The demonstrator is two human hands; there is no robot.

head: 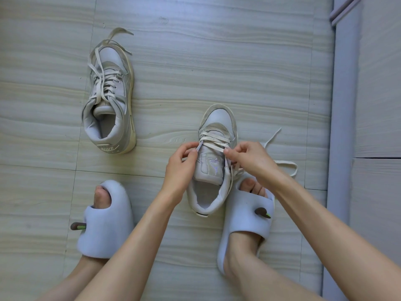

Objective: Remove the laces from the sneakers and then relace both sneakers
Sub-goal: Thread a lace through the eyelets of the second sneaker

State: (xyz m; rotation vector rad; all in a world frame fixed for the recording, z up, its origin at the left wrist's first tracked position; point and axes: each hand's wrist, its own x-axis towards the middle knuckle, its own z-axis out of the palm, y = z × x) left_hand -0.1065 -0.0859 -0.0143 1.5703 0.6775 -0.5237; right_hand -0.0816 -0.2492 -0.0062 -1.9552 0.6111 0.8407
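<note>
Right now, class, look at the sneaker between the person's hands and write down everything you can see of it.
The near sneaker is a pale grey high-top, its material leather-like, with a padded tongue bearing a stitched logo. It stands upright on the floor, toe pointing away, beside the right slipper. Flat cream laces cross its front; loose lace trails right. The left hand and right hand each pinch lace at the upper eyelets.

1. "NIKE" in raised pale letters stands on the heel of the far sneaker (109, 98), which lies well to the left of the left hand (181, 168).
2. A stitched script signature, not legible, sits on the tongue of the near sneaker (213, 164), between the two hands, just beside the right hand (249, 158).
</note>
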